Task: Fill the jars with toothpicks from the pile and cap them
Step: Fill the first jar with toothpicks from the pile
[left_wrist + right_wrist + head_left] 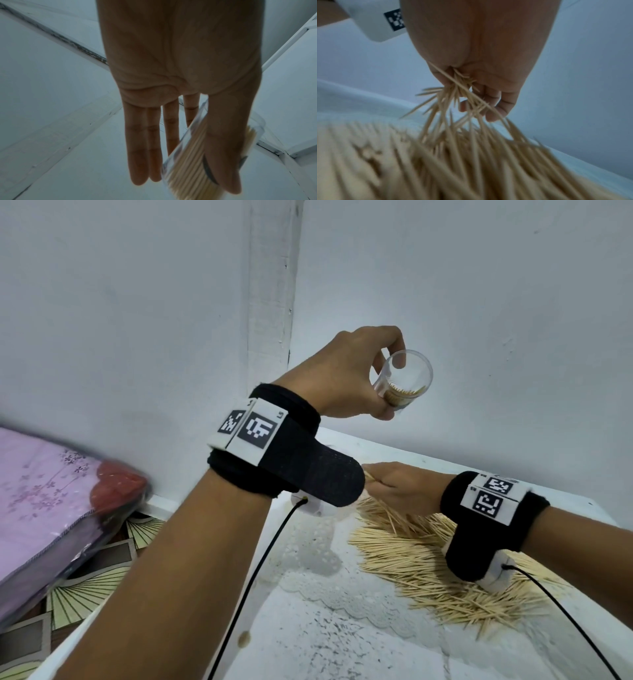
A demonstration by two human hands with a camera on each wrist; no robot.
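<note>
My left hand (383, 380) holds a clear plastic jar (412, 371) up in front of the wall, tilted with its open mouth toward me. Thumb and fingers pinch its side, and a layer of toothpicks lies inside. In the left wrist view the thumb (223, 155) presses on the jar (187, 159), with the other fingers (137, 148) straight beside it. Lower right, my right hand (376, 479) grips a loose bunch of toothpicks just above the toothpick pile (428, 563). In the right wrist view the bunch (452, 97) sticks out of the curled fingers (494, 104) over the pile (436, 169).
The white table (325, 638) stands against a white wall, and a lace mat (318, 563) lies beside the pile. A bagged pink floral quilt (41, 491) and a red item (116, 487) sit left, beyond the table's edge. Black cables hang from both wrist cameras.
</note>
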